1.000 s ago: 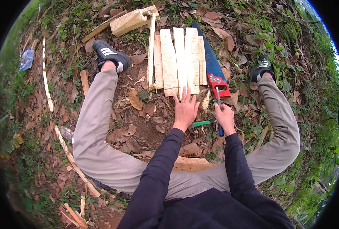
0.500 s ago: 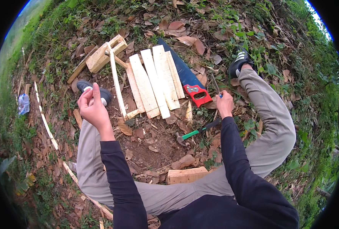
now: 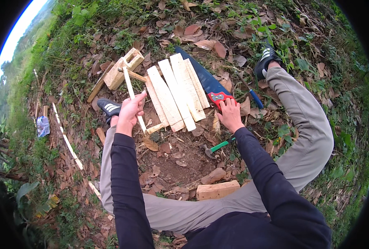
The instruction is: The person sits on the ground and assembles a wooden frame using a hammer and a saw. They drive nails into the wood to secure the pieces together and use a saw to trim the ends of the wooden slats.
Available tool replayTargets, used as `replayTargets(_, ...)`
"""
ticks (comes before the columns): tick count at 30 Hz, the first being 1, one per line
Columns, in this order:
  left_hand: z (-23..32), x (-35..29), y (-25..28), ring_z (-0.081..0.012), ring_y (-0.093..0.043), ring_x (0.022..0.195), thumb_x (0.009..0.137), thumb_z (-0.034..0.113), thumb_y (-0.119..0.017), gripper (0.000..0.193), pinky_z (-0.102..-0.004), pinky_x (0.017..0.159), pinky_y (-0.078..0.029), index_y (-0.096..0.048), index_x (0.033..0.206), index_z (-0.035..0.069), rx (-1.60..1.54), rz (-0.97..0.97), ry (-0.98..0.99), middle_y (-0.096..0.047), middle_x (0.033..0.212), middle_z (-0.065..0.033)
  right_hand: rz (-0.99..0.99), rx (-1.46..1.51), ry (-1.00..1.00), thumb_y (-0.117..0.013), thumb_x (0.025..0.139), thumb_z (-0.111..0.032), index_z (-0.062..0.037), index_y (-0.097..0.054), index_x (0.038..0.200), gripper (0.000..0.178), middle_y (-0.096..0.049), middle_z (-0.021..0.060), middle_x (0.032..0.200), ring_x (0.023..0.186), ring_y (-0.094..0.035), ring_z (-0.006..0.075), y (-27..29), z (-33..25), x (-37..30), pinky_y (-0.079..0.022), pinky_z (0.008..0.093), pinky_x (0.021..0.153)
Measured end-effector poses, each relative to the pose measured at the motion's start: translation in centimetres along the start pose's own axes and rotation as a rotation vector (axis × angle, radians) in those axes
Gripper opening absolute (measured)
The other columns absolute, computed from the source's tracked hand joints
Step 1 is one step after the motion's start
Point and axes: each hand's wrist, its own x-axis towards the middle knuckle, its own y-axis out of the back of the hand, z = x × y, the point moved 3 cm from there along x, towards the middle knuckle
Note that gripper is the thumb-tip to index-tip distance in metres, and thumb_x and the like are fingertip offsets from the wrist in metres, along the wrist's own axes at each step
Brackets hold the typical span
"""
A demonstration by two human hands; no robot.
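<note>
My right hand (image 3: 231, 115) lies over the red handle of a handsaw (image 3: 206, 79), fingers curled on the grip and hiding part of it. The saw's dark blue blade points away, beside several pale wooden slats (image 3: 172, 92) laid side by side. My left hand (image 3: 132, 111) is closed, thumb and fingertips together, over a thin wooden strip (image 3: 129, 82) of a small frame; whatever it pinches is too small to make out. Right of the saw handle lies a narrow metal tool with a blue handle (image 3: 256, 99). A green-handled hammer (image 3: 220, 147) rests below my right hand.
Wooden blocks (image 3: 116, 75) lie beyond the frame at the left. Another wood block (image 3: 218, 190) sits between my legs. A clear plastic bag or bottle (image 3: 43, 126) and a long pale strip (image 3: 67, 139) are at far left. Leaves and weeds cover the ground.
My right hand has let go of the blue-handled tool, now on the ground, and moved left onto the saw handle. My left hand has moved right and lower, over the frame strip.
</note>
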Motion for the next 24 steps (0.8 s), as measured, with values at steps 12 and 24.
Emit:
replayTargets(12,9.0,-6.8,-13.7,-0.0102,-0.048,0.048,0.099,0.041,-0.061,0.040,-0.0291,0.047,-0.045,-0.054,0.090,0.003,0.456,-0.035,-0.237,-0.046,0.061,0.0043,-0.064,-0.066,0.098,-0.085,0.070,-0.031,-0.0101,-0.064,0.105,0.046,-0.056,0.0080,0.112,0.112,-0.051,0.0276,-1.5,2.3,-0.1,-0.039,0.0483,0.088)
replayTargets(24,2.8,-3.4,-30.8,-0.0258,-0.072,0.093,0.105,0.020,-0.050,0.036,-0.0385,0.086,-0.060,-0.046,0.125,-0.011,0.595,-0.735,0.020,-0.063,0.105,-0.0141,-0.007,0.028,0.097,-0.067,0.076,-0.018,-0.0112,-0.066,0.102,0.027,-0.057,0.0131,0.116,0.108,-0.051,0.0309,-2.1,3.2,0.3,-0.039,0.0488,0.081)
